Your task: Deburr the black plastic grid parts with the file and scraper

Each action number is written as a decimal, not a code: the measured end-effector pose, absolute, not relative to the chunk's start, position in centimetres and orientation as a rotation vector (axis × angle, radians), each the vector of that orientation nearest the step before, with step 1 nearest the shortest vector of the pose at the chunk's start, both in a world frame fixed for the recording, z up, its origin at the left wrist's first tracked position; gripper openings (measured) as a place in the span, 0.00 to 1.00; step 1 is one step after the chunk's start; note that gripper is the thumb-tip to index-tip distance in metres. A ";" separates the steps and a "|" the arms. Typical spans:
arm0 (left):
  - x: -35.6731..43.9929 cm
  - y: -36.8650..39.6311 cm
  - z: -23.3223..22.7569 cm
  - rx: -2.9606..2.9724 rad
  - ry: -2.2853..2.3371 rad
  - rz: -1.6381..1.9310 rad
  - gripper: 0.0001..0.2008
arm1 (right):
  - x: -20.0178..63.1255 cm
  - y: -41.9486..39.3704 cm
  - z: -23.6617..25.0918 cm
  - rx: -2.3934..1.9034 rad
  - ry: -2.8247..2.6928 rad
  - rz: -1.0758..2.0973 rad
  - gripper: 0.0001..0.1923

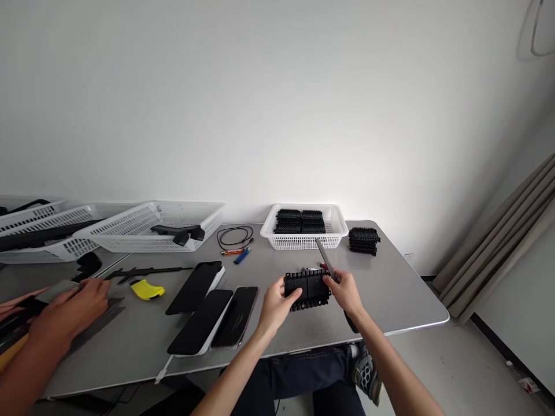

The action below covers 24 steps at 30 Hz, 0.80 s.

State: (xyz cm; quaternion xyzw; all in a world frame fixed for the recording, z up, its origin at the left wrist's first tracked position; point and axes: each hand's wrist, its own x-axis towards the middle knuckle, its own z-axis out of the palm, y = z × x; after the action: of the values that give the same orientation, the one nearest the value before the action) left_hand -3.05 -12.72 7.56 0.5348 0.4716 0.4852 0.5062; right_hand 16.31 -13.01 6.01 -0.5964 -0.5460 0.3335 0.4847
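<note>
My left hand [277, 303] grips the left end of a black plastic panel [309, 290] with toothed long edges, thumb on its face. At the panel's right end, my right hand [347, 293] is closed round a long flat grey metal blade-like tool [324, 257], its tip slanting up and left. The tool's dark handle [350, 323] shows below that wrist; whether it is a file or a knife I cannot tell. The right thumb also touches the panel. Behind my hands a white basket [303, 241] holds several similar panels, and a stack of them [364, 241] stands to its right.
Several phone-like black slabs [202, 320] lie left of my hands. Nearby are a coiled black cable [234, 236], a blue lighter-like item [242, 256] and a yellow piece [147, 290]. A co-worker's hands [71, 312] work at far left, before more white baskets [151, 245].
</note>
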 end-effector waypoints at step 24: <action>0.6 1.5 15.0 1.219 0.891 1.475 0.17 | 14.3 -3.5 17.7 -1.385 -1.401 0.248 0.24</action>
State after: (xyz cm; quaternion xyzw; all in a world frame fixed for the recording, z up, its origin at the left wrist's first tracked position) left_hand 0.58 1.55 15.01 0.5023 0.3674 0.6079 0.4931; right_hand 14.30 -3.51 17.69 -0.5842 -0.5910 0.1048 0.5463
